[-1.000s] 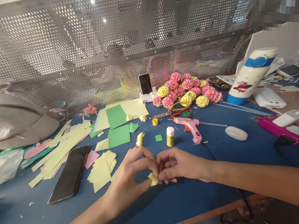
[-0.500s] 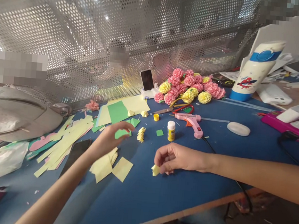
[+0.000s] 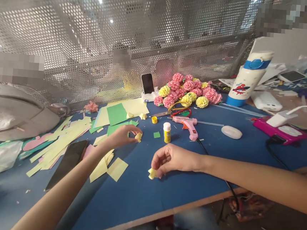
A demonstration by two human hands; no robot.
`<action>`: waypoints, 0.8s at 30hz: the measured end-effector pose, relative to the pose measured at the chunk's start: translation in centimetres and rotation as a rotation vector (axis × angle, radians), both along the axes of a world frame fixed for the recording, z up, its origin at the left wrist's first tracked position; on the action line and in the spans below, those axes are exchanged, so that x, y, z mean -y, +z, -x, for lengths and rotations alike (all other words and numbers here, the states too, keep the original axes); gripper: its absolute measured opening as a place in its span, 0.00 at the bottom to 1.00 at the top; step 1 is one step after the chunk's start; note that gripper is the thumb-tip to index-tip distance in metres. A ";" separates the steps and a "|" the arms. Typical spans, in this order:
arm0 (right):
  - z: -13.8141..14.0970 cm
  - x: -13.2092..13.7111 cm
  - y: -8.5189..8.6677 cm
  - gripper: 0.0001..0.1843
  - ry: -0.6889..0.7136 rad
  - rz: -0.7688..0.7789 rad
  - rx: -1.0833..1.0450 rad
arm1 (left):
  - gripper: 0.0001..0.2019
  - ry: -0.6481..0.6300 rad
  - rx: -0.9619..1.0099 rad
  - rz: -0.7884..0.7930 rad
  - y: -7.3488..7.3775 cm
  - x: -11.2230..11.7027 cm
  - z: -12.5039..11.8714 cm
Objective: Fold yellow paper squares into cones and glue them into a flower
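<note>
My left hand [image 3: 123,134] has its thumb and fingertips closed on a small pleated yellow paper piece [image 3: 138,137] at the table's middle. Pinched in my right hand [image 3: 172,159], low over the blue tabletop, is another folded yellow paper piece [image 3: 152,173]; my fingers cover part of it. Flat yellow paper squares [image 3: 117,169] lie below my left hand. A yellow glue bottle with a white top [image 3: 167,132] stands upright beyond my right hand. Two more folded yellow pieces [image 3: 143,116] rest farther back, near the green paper [image 3: 116,114].
A pink glue gun [image 3: 191,127] and scissors [image 3: 167,112] lie behind the glue bottle. Pink and yellow paper flowers [image 3: 189,91] are heaped at the back. A flask [image 3: 249,80] and a magenta power strip [image 3: 281,129] stand right; a dark phone [image 3: 67,163] and paper strips [image 3: 62,146] lie left.
My left hand has come down and right onto the pleated yellow piece, which stood free before. My right hand still holds its folded piece. The view has shifted slightly.
</note>
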State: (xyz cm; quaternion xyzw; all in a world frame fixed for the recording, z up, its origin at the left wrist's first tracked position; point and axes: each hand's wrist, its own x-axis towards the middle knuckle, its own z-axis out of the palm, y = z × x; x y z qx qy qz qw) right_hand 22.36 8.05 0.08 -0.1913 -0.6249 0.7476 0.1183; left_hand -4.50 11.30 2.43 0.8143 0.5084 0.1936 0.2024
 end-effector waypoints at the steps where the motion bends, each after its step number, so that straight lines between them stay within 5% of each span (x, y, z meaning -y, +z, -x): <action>1: 0.0 0.0 0.0 0.16 -0.003 -0.005 -0.004 | 0.12 0.013 0.028 -0.006 -0.2 0.3 -0.1; 7: 0.0 -0.4 0.3 0.18 -0.044 -0.014 -0.072 | 0.22 0.101 0.273 -0.075 -0.8 3.4 -1.4; 15: 0.2 -0.1 0.9 0.15 -0.080 -0.023 -0.160 | 0.12 0.181 0.647 -0.138 -0.6 7.3 -3.9; 24: 0.5 0.0 0.9 0.16 -0.097 -0.046 -0.122 | 0.05 0.179 0.804 -0.091 -1.0 8.3 -4.5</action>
